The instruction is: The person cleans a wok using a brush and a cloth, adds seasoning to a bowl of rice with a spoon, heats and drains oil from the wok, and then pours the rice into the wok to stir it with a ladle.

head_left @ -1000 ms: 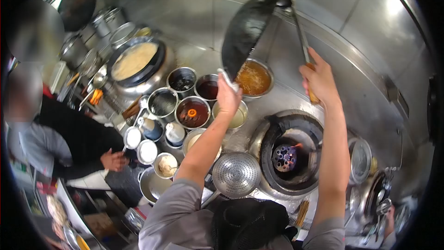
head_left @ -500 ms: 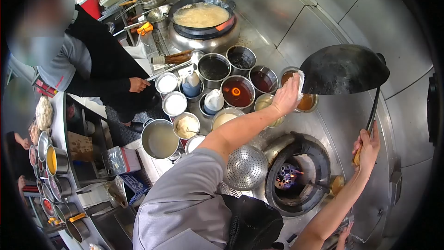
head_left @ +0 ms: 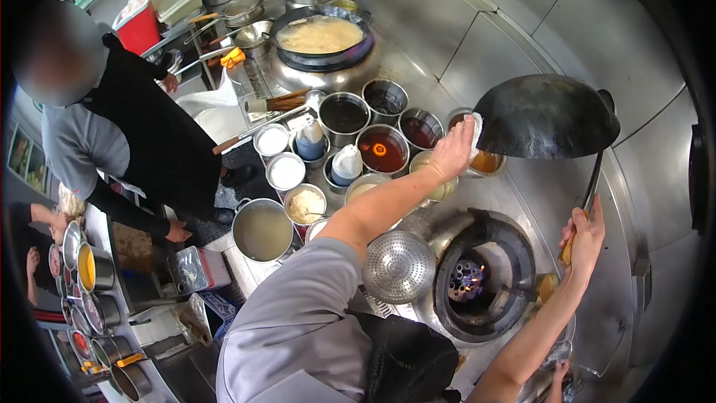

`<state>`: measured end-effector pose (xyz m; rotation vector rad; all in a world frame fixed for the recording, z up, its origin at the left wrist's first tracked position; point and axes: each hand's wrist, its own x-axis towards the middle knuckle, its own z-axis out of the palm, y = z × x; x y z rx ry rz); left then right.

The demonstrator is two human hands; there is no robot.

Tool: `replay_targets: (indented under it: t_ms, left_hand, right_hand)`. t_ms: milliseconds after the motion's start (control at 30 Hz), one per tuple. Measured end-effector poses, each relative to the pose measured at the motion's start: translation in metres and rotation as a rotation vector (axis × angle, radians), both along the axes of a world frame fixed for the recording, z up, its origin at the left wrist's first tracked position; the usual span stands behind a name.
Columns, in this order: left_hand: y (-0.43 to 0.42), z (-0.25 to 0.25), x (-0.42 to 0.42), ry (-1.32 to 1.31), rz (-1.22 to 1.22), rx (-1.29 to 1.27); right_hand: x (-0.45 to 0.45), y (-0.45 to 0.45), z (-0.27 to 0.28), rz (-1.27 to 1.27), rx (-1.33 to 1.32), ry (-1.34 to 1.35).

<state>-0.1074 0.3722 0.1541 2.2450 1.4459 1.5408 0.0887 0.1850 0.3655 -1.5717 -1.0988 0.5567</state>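
Observation:
My left hand [head_left: 453, 155] grips the near edge of a black wok [head_left: 544, 118] through a folded white cloth [head_left: 476, 133]. The wok hangs tilted above the steel counter, its sooty underside toward me. Low on the right, my right hand [head_left: 585, 237] is closed round the wooden grip of a long-handled wok utensil [head_left: 594, 183]. Its dark shaft runs up to the wok, which hides the head. Below the wok, a burner [head_left: 485, 328] shows small blue and orange flames. A perforated strainer [head_left: 399, 267] lies beside it.
Left of the wok stand several pots of sauces [head_left: 382, 151] and white tubs [head_left: 285, 172]. A second wok [head_left: 319, 36] holds pale bubbling liquid at the back. A co-worker [head_left: 153, 127] stands left, beside a large pot [head_left: 262, 230]. Another forearm [head_left: 558, 384] shows at lower right.
The wok has shifted slightly left in view with both my hands still holding. The co-worker let go of a long handle by the pots and lowered that hand toward the shelf.

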Motion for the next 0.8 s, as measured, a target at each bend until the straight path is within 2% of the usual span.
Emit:
replay_targets:
  t_ms: [233, 300, 333, 367, 500, 567, 700, 767, 800]
  left_hand:
    - [-0.011, -0.001, 0.0, 0.005, -0.033, -0.06]
    - [-0.03, -0.003, 0.008, -0.076, -0.079, -0.094]
    - [-0.051, 0.009, 0.01, -0.14, -0.161, -0.236]
    - [-0.058, -0.009, 0.022, -0.224, -0.146, -0.071]
    - [-0.136, -0.017, 0.039, -0.694, -0.426, -0.667]
    - [-0.179, -0.038, 0.054, -1.133, -0.575, -0.939]
    - [-0.267, -0.075, 0.068, -1.339, -0.646, -1.274]
    - [-0.305, -0.096, 0.072, -1.297, -0.659, -1.413]
    - [-0.32, -0.121, 0.08, -1.275, -0.733, -1.48]
  right_hand:
    - [0.005, -0.014, -0.008, 0.022, 0.005, -0.019]
    - [0.005, -0.019, -0.013, 0.019, 0.025, 0.006]
    - [0.003, -0.023, -0.015, 0.024, 0.023, 0.009]
    - [-0.002, -0.028, -0.016, 0.002, 0.033, -0.027]
    - [0.018, -0.043, -0.046, 0.016, 0.066, -0.196]
    - [0.023, -0.052, -0.069, -0.049, 0.094, -0.288]
    - [0.036, -0.091, -0.125, -0.001, 0.22, -0.221]
    - [0.034, -0.124, -0.145, 0.042, 0.286, -0.104]
    - [0.038, -0.142, -0.153, 0.013, 0.202, -0.091]
